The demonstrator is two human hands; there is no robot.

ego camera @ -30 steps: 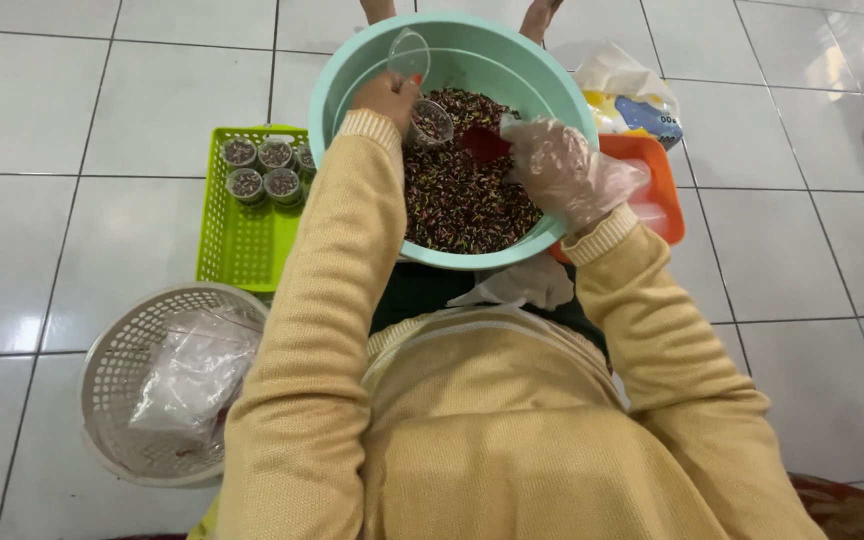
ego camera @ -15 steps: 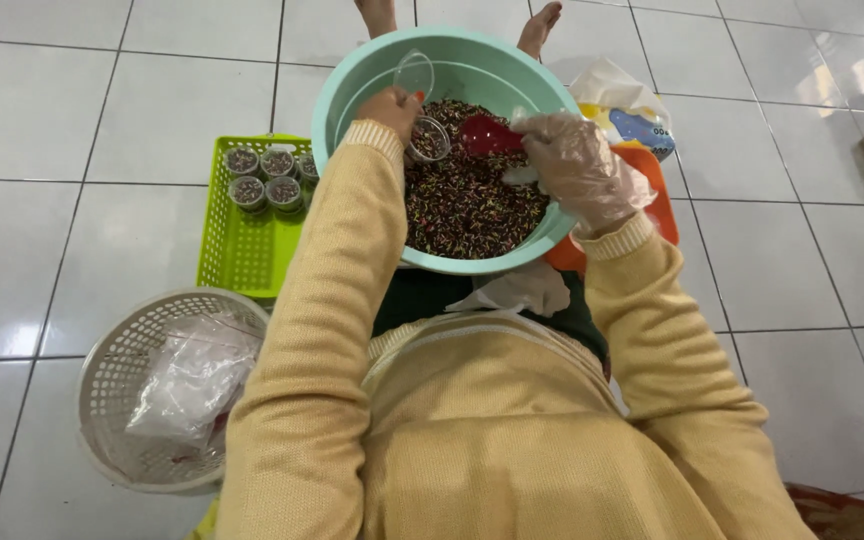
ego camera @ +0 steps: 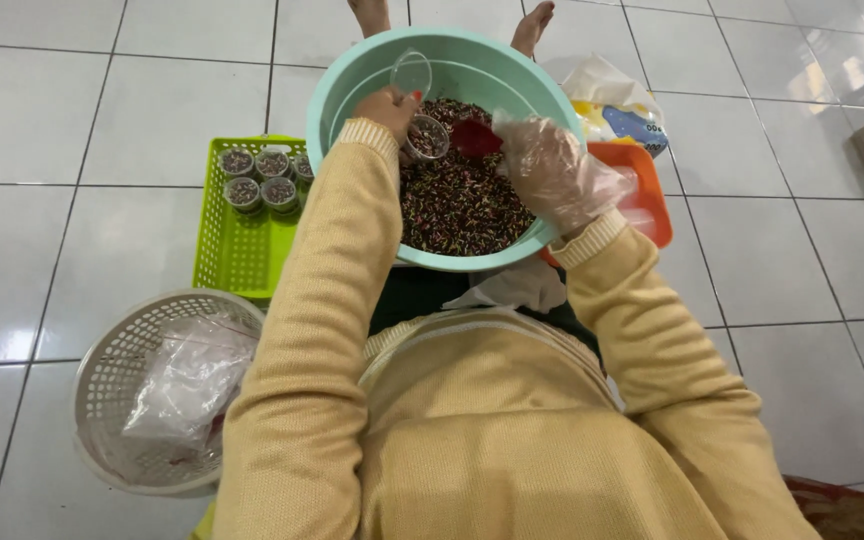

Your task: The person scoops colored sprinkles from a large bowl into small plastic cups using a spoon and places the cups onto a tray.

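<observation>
Now the gloved right hand (ego camera: 552, 170) has brought its red scoop (ego camera: 474, 138) against the left hand's (ego camera: 392, 105) small cup (ego camera: 426, 137).

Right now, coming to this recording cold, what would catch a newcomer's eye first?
The large mint-green basin of dark, multicoloured sprinkles sits at top centre, in the person's lap. Over it, the left hand holds a small clear cup with its hinged lid open, while the right hand, in a clear plastic glove, holds a red scoop beside it. To the left, a lime-green tray carries filled cups.
</observation>
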